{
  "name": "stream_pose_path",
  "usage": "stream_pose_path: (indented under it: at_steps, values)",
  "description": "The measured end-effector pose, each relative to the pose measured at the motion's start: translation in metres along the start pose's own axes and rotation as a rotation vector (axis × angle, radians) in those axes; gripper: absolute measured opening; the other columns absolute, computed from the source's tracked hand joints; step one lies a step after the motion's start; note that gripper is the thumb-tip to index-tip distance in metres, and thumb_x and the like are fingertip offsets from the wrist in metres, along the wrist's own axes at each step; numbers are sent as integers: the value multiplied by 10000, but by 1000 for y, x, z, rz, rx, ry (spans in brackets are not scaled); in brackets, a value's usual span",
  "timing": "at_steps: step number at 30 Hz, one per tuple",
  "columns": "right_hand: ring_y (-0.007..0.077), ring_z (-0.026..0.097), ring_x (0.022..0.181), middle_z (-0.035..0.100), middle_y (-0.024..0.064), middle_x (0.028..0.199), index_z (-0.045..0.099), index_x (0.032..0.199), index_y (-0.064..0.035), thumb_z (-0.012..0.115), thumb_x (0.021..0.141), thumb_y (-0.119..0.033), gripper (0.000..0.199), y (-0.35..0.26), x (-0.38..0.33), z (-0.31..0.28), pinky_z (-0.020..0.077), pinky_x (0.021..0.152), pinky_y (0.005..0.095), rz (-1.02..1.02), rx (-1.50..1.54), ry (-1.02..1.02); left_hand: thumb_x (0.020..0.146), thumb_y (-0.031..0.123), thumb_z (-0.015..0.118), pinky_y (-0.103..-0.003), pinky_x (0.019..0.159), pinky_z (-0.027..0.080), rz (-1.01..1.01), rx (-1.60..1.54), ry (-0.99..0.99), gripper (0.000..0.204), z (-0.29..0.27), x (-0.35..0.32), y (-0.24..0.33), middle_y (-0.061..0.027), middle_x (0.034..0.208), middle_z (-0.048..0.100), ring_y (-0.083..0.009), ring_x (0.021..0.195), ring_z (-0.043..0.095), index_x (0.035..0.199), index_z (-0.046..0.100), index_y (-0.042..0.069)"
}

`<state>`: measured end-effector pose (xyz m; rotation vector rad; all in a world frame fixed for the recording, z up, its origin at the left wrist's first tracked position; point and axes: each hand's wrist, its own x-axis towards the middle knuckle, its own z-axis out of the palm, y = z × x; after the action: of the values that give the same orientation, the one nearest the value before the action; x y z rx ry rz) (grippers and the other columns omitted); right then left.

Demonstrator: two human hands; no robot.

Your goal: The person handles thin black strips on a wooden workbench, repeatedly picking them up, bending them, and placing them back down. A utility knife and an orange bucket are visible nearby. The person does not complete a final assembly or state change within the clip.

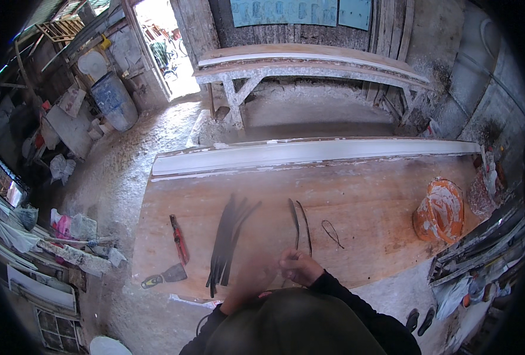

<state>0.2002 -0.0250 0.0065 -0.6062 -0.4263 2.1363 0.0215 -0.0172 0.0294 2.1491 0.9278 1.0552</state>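
At the table's near edge, close to my body, my right hand (301, 267) is closed, its fingers pinched together. What it pinches, if anything, is too small to make out. Just left of it, motion smears my left hand (255, 277), so its fingers do not show clearly. A bundle of flat black strips (223, 251) lies left of my hands. Beyond my right hand are two thin dark strips (307, 226), and farther right a small dark loop of cord (332, 234).
On the wooden table (369, 207) are a red cutter knife (179, 241), a putty knife (166, 276) and an orange bucket (439, 213) smeared white. A long white moulding (310, 154) runs along its far edge. Behind stands a bench (250, 76); a blue barrel (114, 100) is far left.
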Motion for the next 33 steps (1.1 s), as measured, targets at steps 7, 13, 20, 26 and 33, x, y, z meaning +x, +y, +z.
stream_pose_path:
  at_steps: [7,13,20,26,33]
  values:
    - [91,564,723,615,41,819,618,892,-13,622,805,-128,144,0,-5,19,449,659,214,-259,-566,198,713,-62,651,-265,678,508,-295,-299,60,691,10,-14,-14,-101,849,588,-154,782,599,1253,229,35]
    - [103,575,784,621,50,840,620,922,10,614,812,-128,176,-3,-6,22,462,721,227,-281,-577,158,716,-69,646,-273,728,502,-368,-418,146,727,16,-16,-20,-113,866,584,-157,807,597,1271,187,24]
    - [134,573,770,609,77,858,585,884,15,567,829,-83,114,4,-1,11,456,712,265,-344,-977,210,726,-67,630,-274,707,513,-483,-396,157,684,22,-19,-10,-120,865,583,-159,802,599,1266,221,25]
    - [118,499,775,520,47,821,493,879,-23,516,866,-115,96,7,1,7,408,687,250,-493,-1121,92,732,-44,632,-266,656,512,-477,-689,216,534,19,-8,-2,-107,844,586,-153,744,593,1170,332,15]
    - [103,497,788,504,13,838,480,912,-58,510,881,-178,127,10,-4,6,410,721,236,-157,-408,-87,757,-8,627,-246,629,493,-632,-812,116,178,9,-8,0,-67,800,587,-130,717,580,907,533,15]
